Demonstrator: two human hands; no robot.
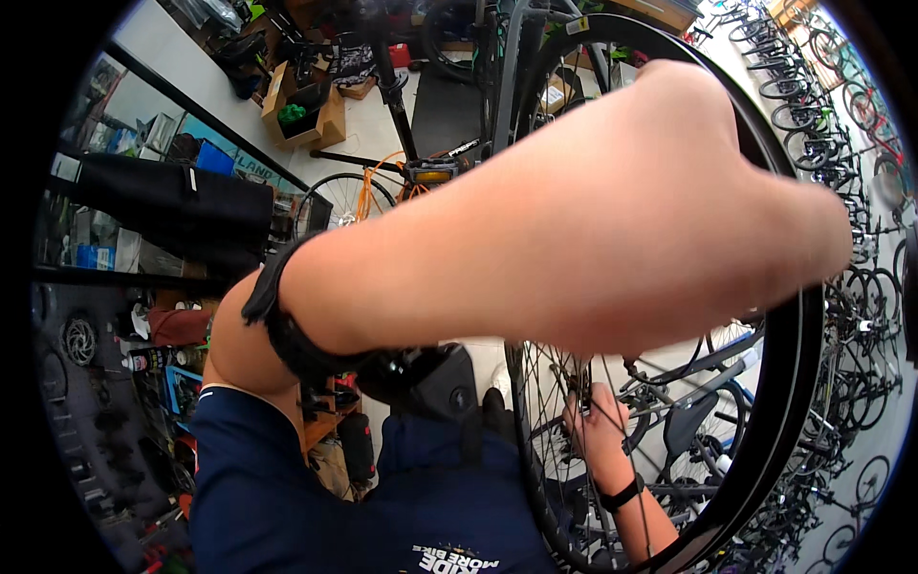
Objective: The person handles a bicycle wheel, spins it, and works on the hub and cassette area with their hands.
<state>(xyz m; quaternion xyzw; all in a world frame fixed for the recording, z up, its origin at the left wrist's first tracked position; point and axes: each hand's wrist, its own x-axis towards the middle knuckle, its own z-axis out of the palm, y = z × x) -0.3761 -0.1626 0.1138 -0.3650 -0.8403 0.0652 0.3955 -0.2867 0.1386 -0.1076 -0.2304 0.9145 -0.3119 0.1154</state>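
A large bicycle wheel (799,383) with a black tyre stands upright close in front of me. My left forearm reaches across the view, and my left hand (736,182) is in front of the wheel's upper part, very near and blurred. Its fingers are curled away and hidden, so I cannot see whether it touches the tyre. Lower down, seen through the spokes, my right hand (600,421) is at the wheel's hub (579,385). The right fingers are closed there around a small part that I cannot make out. A black strap (623,492) circles the right wrist.
A bicycle frame (505,86) rises beyond the wheel, with a pedal (432,175) near my left forearm. An open cardboard box (304,110) sits on the floor at the far left. Rows of bicycles (803,115) line the right side. A dark-framed shelf (143,277) stands at left.
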